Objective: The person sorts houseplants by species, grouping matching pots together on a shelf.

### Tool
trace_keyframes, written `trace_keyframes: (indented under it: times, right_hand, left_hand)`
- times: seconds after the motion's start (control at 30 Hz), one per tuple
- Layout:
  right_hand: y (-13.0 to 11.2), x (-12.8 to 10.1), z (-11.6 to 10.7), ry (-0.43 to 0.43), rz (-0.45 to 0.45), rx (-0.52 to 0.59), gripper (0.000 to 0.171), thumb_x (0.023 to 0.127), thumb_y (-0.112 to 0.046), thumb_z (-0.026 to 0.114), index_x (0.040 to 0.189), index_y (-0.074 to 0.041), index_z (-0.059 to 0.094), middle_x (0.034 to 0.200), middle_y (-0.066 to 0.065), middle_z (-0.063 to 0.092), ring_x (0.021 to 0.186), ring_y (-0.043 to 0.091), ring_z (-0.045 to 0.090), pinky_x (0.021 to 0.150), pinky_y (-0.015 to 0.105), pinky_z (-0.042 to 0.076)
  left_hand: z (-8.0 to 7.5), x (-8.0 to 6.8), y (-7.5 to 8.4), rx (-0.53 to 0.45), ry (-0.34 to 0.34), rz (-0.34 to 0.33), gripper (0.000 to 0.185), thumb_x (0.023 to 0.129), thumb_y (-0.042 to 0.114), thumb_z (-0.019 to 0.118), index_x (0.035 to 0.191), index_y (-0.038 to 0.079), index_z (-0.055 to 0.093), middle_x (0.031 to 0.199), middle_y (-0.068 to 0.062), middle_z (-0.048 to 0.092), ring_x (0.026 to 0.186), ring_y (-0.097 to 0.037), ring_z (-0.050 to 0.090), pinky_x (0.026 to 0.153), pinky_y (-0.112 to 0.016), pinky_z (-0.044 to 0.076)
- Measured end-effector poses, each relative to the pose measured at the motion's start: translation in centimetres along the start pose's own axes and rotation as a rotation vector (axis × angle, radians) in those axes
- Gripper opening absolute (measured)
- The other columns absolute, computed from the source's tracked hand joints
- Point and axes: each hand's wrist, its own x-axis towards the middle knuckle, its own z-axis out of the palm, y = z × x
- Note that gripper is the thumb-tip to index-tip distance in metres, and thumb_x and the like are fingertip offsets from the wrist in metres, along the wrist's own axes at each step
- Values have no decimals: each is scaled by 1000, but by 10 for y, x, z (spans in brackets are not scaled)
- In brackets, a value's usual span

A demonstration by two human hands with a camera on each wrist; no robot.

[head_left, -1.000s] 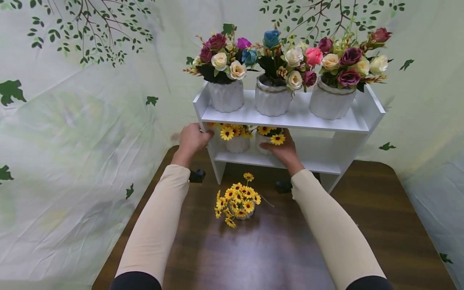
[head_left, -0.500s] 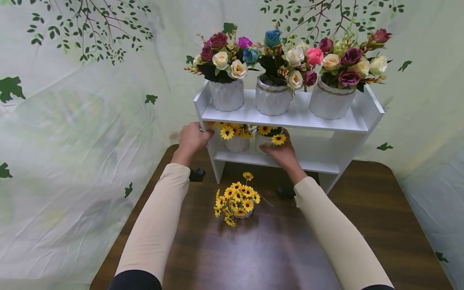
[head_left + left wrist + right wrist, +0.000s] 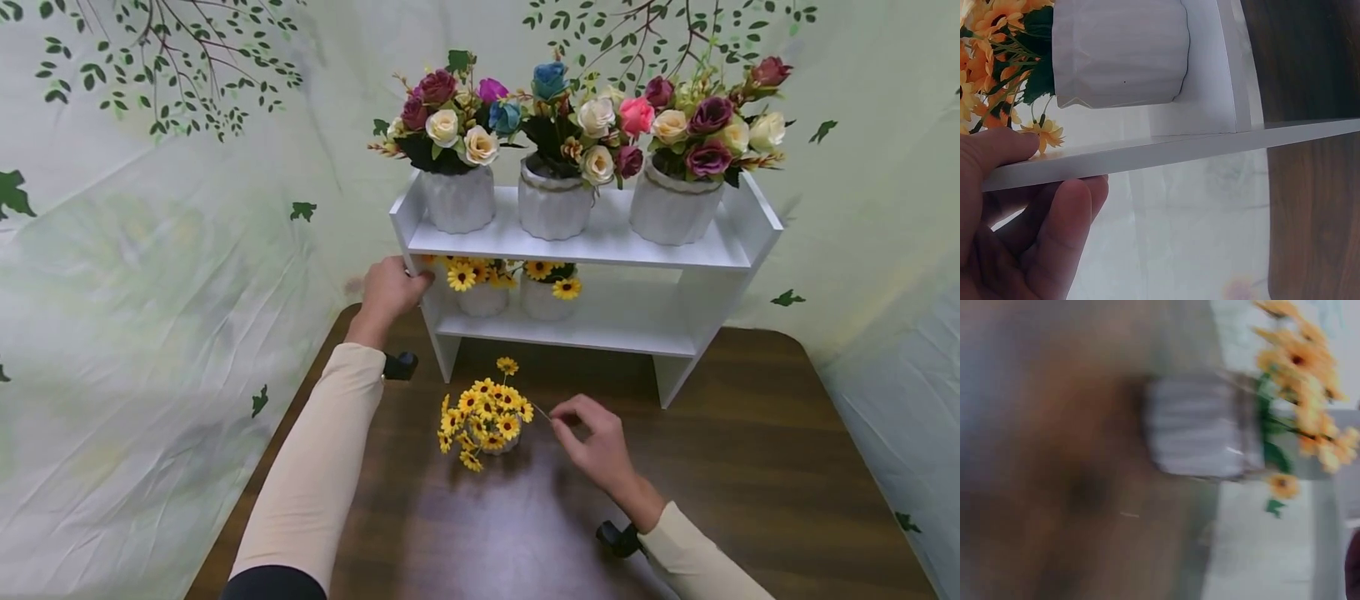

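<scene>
a pale leaf-printed cloth backdrop hangs behind a dark wooden table.

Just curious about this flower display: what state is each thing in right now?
Left hand: grips the white shelf's left edge.
Right hand: hovers beside the yellow flower pot, holding nothing.
Yellow flower pot: upright on the table.
Three rose pots: upright, top shelf.
</scene>
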Motion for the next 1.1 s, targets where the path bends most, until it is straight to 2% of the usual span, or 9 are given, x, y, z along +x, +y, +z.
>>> trace_keyframes:
  times: [0.1, 0.17, 0.3, 0.47, 0.6, 0.7, 0.83, 0.93, 1.1]
  right_hand:
    - [3, -28, 3, -146, 36, 14, 22, 80, 5, 74, 91, -13, 69, 84, -2, 67, 74, 4, 60, 64, 25, 54]
    - [6, -39, 6, -204, 78, 9, 22, 81, 4, 74, 92, -15, 69, 85, -3, 68, 74, 3, 60, 64, 28, 55]
    - [10, -47, 12, -274, 176, -2, 20, 82, 1, 74, 94, -15, 69, 87, -4, 68, 75, 0, 59, 64, 29, 55]
    - [15, -50, 23, -356, 301, 4, 24, 83, 0, 72, 106, -5, 67, 93, 4, 67, 78, 7, 60, 66, 23, 52]
    - [18, -48, 40, -341, 466, -33, 47, 82, -6, 75, 126, 0, 57, 112, 14, 66, 96, 22, 64, 81, 36, 55]
    - [18, -46, 54, -317, 559, -91, 67, 79, -15, 79, 137, -1, 49, 129, 18, 59, 118, 35, 57, 97, 51, 49]
    - [18, -44, 75, -288, 560, -115, 89, 72, -23, 85, 144, -1, 40, 143, 21, 49, 133, 44, 44, 106, 62, 38]
    - [19, -42, 91, -252, 514, -104, 96, 66, -26, 88, 145, -2, 38, 143, 20, 49, 133, 42, 44, 108, 60, 36]
    - [18, -35, 114, -185, 469, -121, 86, 64, -32, 88, 137, -9, 48, 132, 17, 58, 123, 34, 53, 104, 55, 40]
  left_hand:
    - [2, 0, 1, -8, -18, -26, 35, 90, 31, 59, 101, -1, 68, 90, -20, 73, 76, -30, 69, 57, -30, 49]
    - [2, 1, 1, -9, -21, -37, 36, 91, 31, 58, 104, -1, 68, 94, -21, 73, 79, -30, 69, 57, -30, 49]
    - [2, 1, 1, -2, -14, -28, 36, 90, 31, 58, 103, -1, 68, 97, -21, 74, 81, -30, 69, 57, -30, 48]
    - [2, 1, 1, -1, -5, -13, 33, 90, 31, 59, 97, -1, 68, 90, -21, 73, 75, -29, 67, 54, -28, 45]
    - [2, 0, 2, -7, 0, -14, 32, 89, 30, 59, 93, 0, 68, 84, -19, 72, 70, -27, 66, 53, -26, 44]
    - [2, 1, 2, -5, -5, -17, 33, 89, 31, 59, 94, -1, 68, 84, -19, 72, 70, -27, 66, 53, -26, 44]
    - [1, 1, 3, -2, -21, -30, 35, 90, 31, 58, 99, -1, 68, 90, -20, 73, 74, -28, 67, 54, -26, 45]
    - [0, 2, 3, 3, -27, -37, 35, 90, 31, 58, 100, -1, 68, 91, -20, 73, 75, -28, 67, 54, -26, 45]
    - [-1, 2, 2, 6, -40, -46, 35, 90, 30, 58, 99, -1, 68, 89, -20, 73, 70, -25, 66, 53, -25, 45]
